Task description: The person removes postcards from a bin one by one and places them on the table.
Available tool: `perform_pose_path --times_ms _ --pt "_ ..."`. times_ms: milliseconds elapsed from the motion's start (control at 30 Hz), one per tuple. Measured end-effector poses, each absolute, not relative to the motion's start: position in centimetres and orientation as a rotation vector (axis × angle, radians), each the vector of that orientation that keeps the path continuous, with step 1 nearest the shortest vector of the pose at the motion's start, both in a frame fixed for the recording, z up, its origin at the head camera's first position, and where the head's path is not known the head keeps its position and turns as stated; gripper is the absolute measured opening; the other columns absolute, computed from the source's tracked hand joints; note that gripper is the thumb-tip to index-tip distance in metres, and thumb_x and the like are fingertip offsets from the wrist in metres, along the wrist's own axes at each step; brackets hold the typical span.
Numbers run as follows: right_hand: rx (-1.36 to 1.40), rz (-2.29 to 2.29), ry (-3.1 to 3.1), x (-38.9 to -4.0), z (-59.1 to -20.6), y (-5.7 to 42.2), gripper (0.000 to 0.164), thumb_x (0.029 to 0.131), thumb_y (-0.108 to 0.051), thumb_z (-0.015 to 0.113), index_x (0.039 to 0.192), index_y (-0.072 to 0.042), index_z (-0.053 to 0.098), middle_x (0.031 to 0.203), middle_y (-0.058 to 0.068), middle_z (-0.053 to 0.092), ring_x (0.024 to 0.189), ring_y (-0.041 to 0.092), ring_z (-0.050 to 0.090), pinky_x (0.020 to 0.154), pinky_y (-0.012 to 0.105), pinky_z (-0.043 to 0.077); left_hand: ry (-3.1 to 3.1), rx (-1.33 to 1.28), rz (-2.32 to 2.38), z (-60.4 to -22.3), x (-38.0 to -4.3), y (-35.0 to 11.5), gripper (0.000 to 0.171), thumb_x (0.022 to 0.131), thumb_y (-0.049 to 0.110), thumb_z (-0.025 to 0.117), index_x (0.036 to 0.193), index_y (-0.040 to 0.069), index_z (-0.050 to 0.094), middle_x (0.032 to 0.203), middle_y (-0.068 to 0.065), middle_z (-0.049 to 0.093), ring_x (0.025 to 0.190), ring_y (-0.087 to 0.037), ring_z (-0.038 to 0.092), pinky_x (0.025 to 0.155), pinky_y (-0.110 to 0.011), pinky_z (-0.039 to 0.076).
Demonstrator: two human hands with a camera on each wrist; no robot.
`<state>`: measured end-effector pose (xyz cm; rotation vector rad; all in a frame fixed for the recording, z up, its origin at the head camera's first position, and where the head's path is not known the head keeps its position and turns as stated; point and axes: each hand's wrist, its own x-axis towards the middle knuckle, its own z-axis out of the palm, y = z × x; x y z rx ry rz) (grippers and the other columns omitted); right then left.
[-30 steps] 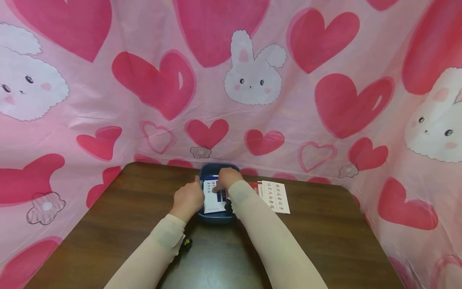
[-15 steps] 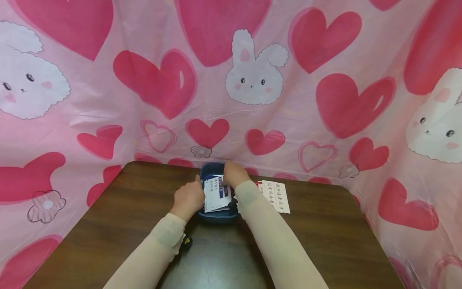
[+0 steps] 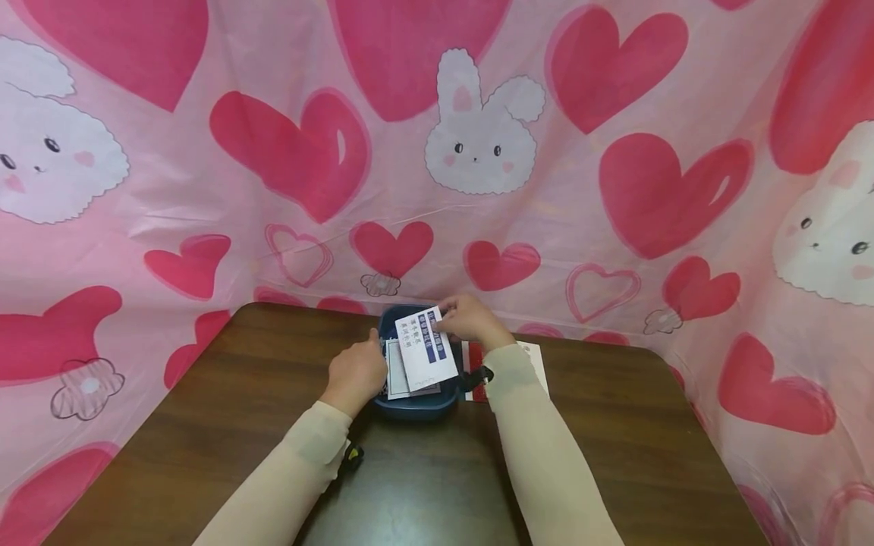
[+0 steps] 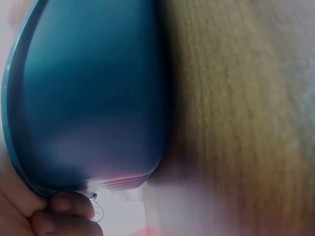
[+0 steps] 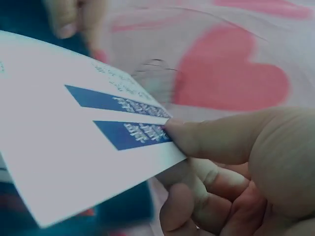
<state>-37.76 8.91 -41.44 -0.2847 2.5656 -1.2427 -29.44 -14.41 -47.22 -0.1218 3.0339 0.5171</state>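
Note:
My right hand pinches a white card with blue bands of writing between thumb and fingers, near the card's far edge. The card is tilted over a dark blue plastic basin. My left hand grips the basin's left rim, its fingers curled at the wall in the left wrist view. Inside the basin another white card with a thin dark frame shows beneath the held one. The right wrist view has the thumb flat on the held card's printed face.
Right of the basin lie a red card and a white card, partly covered by my right wrist. They rest on a brown wooden table. A pink curtain with hearts and rabbits hangs close behind the table.
My right hand has lifted the white card with blue bands up from the basin and moved right, uncovering the framed card below. My left hand stays at the rim.

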Motion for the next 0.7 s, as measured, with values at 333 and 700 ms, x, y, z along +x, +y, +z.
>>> perform_pose_path --times_ms 333,700 --pt "-0.211 -1.491 2.509 -37.0 -41.4 17.5 0.052 0.110 -0.017 0.073 0.159 -0.001 0.061 0.135 0.023 0.078 0.098 0.019 0.079 0.089 0.036 0.069 3.032 -0.137 0.556 -47.2 -29.4 -14.4 0.075 0.111 0.031 0.063 0.176 0.002 0.038 0.129 -0.025 0.080 0.082 -0.033 0.071 0.070 -0.047 0.066" --pt "-0.071 -1.556 2.549 -36.4 -42.1 25.8 0.052 0.110 -0.014 0.073 0.156 0.006 0.058 0.125 0.017 0.081 0.093 0.008 0.073 0.087 0.026 0.059 3.044 -0.140 0.549 -47.2 -29.3 -14.4 0.074 0.112 0.031 0.062 0.176 0.003 0.039 0.136 -0.025 0.078 0.090 -0.036 0.073 0.076 -0.051 0.068"
